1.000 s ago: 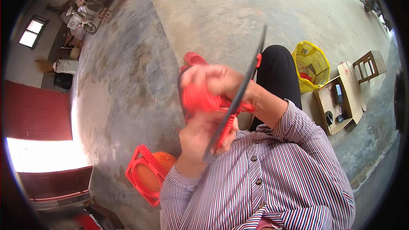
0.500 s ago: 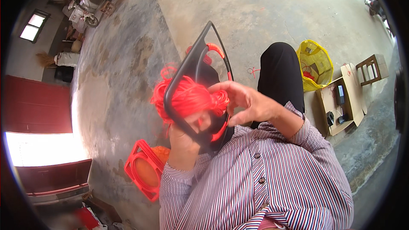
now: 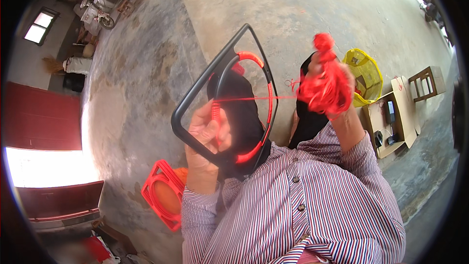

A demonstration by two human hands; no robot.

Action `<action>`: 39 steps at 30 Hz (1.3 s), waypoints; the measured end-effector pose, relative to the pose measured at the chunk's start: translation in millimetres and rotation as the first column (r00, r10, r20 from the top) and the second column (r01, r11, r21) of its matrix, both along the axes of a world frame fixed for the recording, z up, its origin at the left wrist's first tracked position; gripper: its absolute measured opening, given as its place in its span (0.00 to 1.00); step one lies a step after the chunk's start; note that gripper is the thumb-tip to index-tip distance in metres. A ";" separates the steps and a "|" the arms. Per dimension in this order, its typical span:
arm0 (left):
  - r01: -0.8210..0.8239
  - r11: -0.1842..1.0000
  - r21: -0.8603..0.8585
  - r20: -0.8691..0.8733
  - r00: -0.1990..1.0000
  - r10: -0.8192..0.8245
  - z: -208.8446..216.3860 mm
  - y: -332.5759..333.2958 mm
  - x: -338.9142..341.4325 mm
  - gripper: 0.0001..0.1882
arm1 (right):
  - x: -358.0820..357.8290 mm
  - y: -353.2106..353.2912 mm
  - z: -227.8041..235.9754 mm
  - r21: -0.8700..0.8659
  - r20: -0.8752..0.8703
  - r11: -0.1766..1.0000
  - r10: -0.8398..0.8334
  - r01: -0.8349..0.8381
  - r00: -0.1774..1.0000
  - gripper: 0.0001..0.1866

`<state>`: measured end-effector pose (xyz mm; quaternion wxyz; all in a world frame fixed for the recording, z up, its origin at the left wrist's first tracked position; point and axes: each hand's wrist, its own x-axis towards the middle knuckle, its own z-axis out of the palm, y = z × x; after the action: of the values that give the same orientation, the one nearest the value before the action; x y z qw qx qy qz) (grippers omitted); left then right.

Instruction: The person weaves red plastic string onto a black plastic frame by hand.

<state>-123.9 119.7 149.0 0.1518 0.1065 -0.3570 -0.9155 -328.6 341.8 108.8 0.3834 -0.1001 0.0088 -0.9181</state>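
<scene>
A black frame (image 3: 188, 102) with a round inner ring (image 3: 267, 71) tilts over my lap. Red cord is wound around several stretches of that ring. My left hand (image 3: 207, 129) is closed around the ring's left side, at a red-wound section (image 3: 216, 112). Out to the right, my right hand (image 3: 348, 76) grips a loose, blurred bundle of red cord (image 3: 325, 88), which covers most of its fingers. One taut strand (image 3: 254, 98) runs from the wound section across the ring to the bundle.
Red frames (image 3: 161, 198) with orange-brown round middles lie on the floor at lower left. To the right stand a yellow basket (image 3: 348, 58), an open cardboard box (image 3: 410, 110) holding small dark devices, and a wooden stool (image 3: 432, 80). A motorcycle (image 3: 102, 17) is far left.
My right hand has carried the cord bundle away from the frame to the right, drawing a strand tight. The left hand now shows closed on the ring, no longer behind the bundle.
</scene>
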 end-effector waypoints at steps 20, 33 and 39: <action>0.376 0.877 0.299 0.004 0.919 -0.395 33.3 50.5 -20.5 0.26 | 27.4 -88.8 39.2 0.252 -0.767 0.960 0.275 -0.123 0.579 0.09; -0.179 0.979 -0.101 0.235 0.952 0.198 19.3 37.1 -23.6 0.21 | 75.4 -50.3 17.8 0.571 -0.456 0.821 0.325 -0.007 0.828 0.28; 0.006 1.000 -0.021 0.130 0.992 -0.004 15.2 26.1 -23.8 0.23 | 39.2 -46.3 41.8 0.265 -0.231 0.928 -0.202 0.262 0.952 0.19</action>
<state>-147.7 145.7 164.3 0.1272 0.1632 -0.3761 -0.9032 -289.3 295.5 150.7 0.2794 -0.1319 0.1947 -0.9309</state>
